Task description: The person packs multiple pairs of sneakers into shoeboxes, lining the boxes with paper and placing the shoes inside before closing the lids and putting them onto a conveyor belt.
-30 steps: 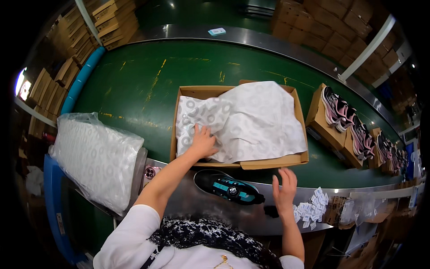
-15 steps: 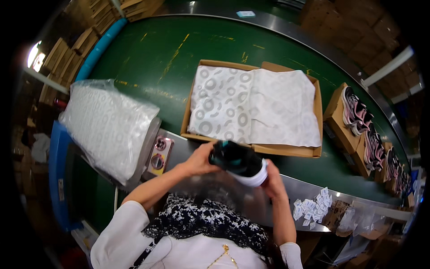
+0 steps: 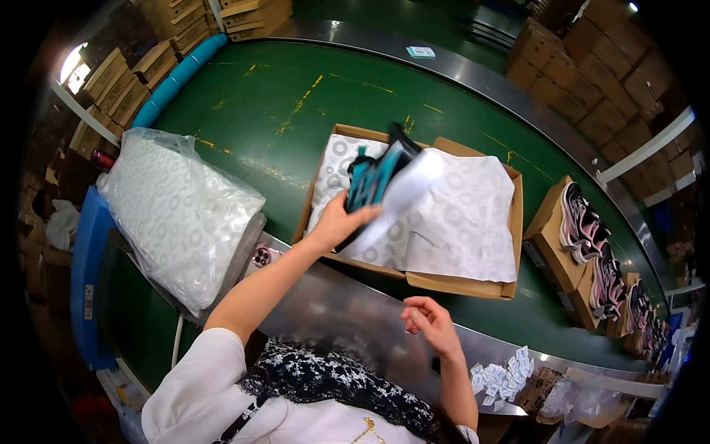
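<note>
Placement step, judged: the left hand [image 3: 342, 222] grips a black-and-teal shoe [image 3: 377, 177] over the paper-lined box [image 3: 458, 281]. The right hand [image 3: 429, 325] hangs loosely curled, empty, nearer the body. Next move calls for lowering the shoe onto the tissue paper [image 3: 458, 214].

One shoe [image 3: 381, 181] is held over one open cardboard box [image 3: 473, 285]. One bagged paper stack [image 3: 181, 214] is seen left of the grip; several boxed shoe pairs [image 3: 592, 255] are lined up right.

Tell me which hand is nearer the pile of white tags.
Right. The right hand hangs open just up-left of the white tags; the left hand holds a shoe over the box.
</note>
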A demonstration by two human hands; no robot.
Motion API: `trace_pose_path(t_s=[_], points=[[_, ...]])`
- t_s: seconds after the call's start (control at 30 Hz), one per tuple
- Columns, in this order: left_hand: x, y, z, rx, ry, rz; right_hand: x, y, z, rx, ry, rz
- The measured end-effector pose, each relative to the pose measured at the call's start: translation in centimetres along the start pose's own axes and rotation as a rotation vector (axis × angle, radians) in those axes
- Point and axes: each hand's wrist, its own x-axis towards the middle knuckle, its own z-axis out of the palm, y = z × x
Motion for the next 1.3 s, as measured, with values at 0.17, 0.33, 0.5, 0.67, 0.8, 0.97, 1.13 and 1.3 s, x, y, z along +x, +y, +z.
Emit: trace_pose_path(t_s=[0.17,0.33,0.5,0.67,0.8,0.97,1.13,1.3], points=[[6.9,-9.2,3.5,-0.304,0.087,-0.485,0.0,4.7,-1.4,0.058,0.082,0.130],[6.0,-9.2,5.3,-0.265,-0.313,-0.731,3.1,5.0,-1.6,0.330,0.374,0.148],[2.4,-6.3,1.1,-0.232,-0.237,-0.342,6.3,3.3,-2.4,0.075,0.761,-0.234],[-0.9,-5.7,-5.4,-0.119,0.301,-0.154,7.1,2.1,1.2,-1.315,0.718,-0.487],[-2.1,-11.1,-4.5,0.261,0.078,0.073,8.1,3.8,2.1,-1.575,0.645,-0.482],[0.2,-10.2,-6.9,-0.147,-0.119,-0.495,7.7,0.3,1.5,-1.483,0.485,-0.404],[0.2,-2.4,-6.7,-0.669,-0.217,-0.715,7.5,-8.6,2.4,-1.513,0.486,-0.490],[-4.8,3.7,-8.3,-0.785,-0.259,-0.684,5.5,-13.6,3.3,-1.073,0.639,-0.835]])
